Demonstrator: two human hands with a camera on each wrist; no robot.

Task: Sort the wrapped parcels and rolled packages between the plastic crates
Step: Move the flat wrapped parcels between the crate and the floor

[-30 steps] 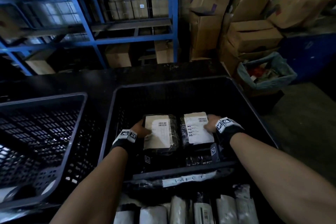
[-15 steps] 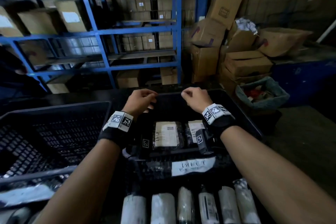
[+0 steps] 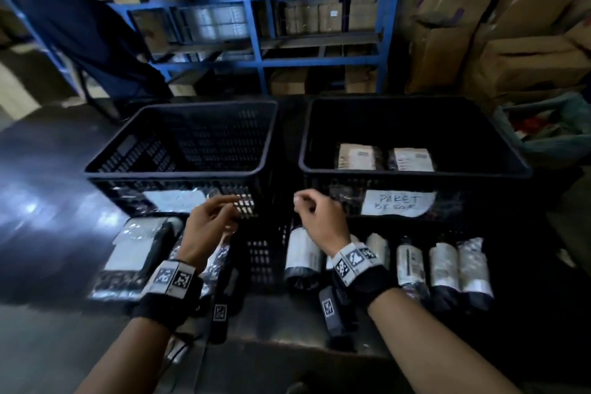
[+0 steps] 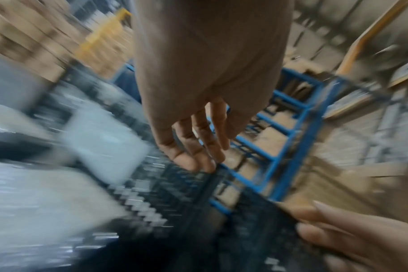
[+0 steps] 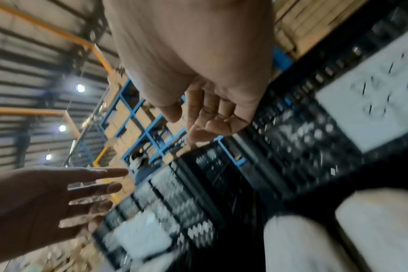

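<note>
Two black plastic crates stand side by side on the dark table. The left crate (image 3: 179, 169) looks bare inside. The right crate (image 3: 415, 171) holds two flat wrapped parcels (image 3: 356, 157), (image 3: 412, 159) and bears a handwritten paper label (image 3: 398, 202). Nearer to me lies a row of several rolled packages (image 3: 443, 265) and a flat wrapped parcel (image 3: 134, 246) at the left. My left hand (image 3: 211, 221) hovers before the left crate, fingers loosely spread and holding nothing. My right hand (image 3: 315, 216) hangs above the rolled packages with fingers loosely curled, also holding nothing.
Blue metal shelving (image 3: 252, 25) with cardboard boxes stands behind the table. Stacked cartons (image 3: 499, 25) rise at the right, above a bin (image 3: 550, 134) lined with a bag. A person in dark blue clothing (image 3: 83, 32) stands at the back left.
Both hands let go of the two flat parcels inside the right crate, lifted out over its rim and drew back toward me, now in front of the crates. The view pulled back.
</note>
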